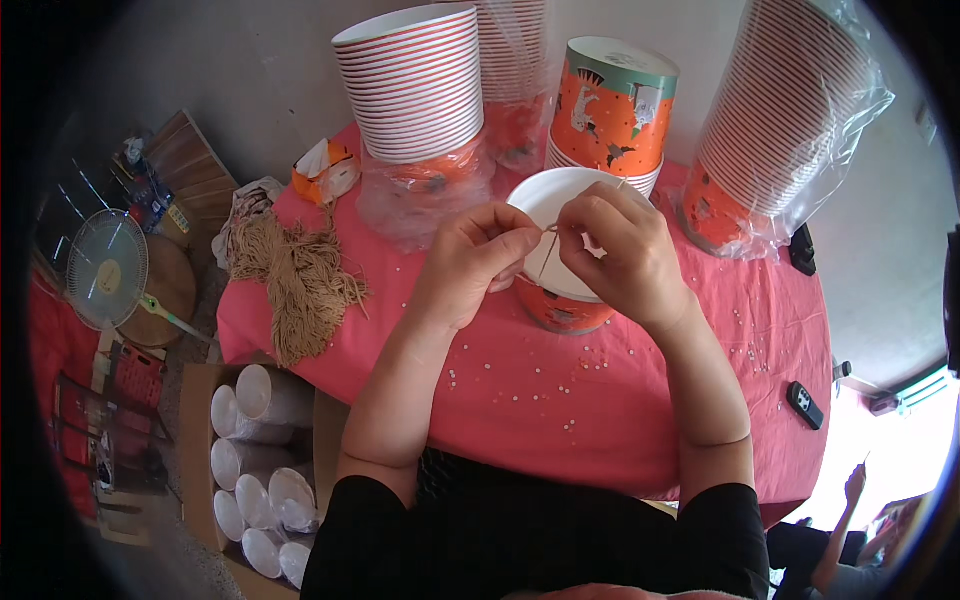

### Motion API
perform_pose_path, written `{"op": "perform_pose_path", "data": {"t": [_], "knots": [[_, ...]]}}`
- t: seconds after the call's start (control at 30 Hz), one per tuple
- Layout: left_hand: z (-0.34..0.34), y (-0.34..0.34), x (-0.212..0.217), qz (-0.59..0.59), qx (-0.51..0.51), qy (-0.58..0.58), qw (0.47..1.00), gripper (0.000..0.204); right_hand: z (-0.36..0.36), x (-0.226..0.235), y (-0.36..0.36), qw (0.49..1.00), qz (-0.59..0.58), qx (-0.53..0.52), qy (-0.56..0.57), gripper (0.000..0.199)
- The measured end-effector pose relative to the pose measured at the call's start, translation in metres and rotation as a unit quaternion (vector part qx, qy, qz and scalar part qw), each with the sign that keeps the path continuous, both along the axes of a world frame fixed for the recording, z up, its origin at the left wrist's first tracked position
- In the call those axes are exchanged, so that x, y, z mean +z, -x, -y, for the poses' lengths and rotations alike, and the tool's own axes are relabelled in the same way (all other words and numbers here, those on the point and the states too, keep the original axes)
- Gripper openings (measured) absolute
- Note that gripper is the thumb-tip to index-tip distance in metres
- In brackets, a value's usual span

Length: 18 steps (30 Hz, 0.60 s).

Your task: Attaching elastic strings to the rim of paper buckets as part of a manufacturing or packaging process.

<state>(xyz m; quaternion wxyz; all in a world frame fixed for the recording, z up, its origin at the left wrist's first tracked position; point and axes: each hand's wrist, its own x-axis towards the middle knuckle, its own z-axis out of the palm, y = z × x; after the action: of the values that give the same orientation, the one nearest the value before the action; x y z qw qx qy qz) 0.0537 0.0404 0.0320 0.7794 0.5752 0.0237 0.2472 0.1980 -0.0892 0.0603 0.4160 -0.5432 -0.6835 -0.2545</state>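
Observation:
Thin tan string [547, 260] stretches between my two hands over the mouth of an orange paper bucket [562, 311] with a white inside. My left hand [478, 258] pinches it between thumb and forefinger at the bucket's left rim. From the right, my right hand [622, 250] pinches the string too, its fingers bent, with a loose end hanging below. Exactly how the string runs inside the fingers is hidden. A bundle of similar tan strings [300, 285] lies on the table to the left.
Nested paper buckets [410, 90] stand at the back of the pink-covered table [540, 440], beside an upside-down orange bucket [615, 110] and a plastic-wrapped stack [770, 130]. Small pale paper dots are scattered around. A black remote [804, 405] lies right; a carton [196, 480] of wrapped cups sits lower left.

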Motion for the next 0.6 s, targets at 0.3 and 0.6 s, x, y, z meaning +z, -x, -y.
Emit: {"op": "perform_pose_path", "data": {"t": [0.3, 0.6], "knots": [[0.003, 0.002, 0.001, -0.004, 0.057, -0.094, 0.994, 0.007, 0.000, 0.002, -0.013, 0.990, 0.110, -0.082, 0.019, 0.022], [-0.007, 0.007, 0.001, 0.011, 0.076, -0.284, 0.956, 0.008, 0.000, 0.001, -0.012, 0.990, 0.113, -0.081, 0.033, 0.023]]}}
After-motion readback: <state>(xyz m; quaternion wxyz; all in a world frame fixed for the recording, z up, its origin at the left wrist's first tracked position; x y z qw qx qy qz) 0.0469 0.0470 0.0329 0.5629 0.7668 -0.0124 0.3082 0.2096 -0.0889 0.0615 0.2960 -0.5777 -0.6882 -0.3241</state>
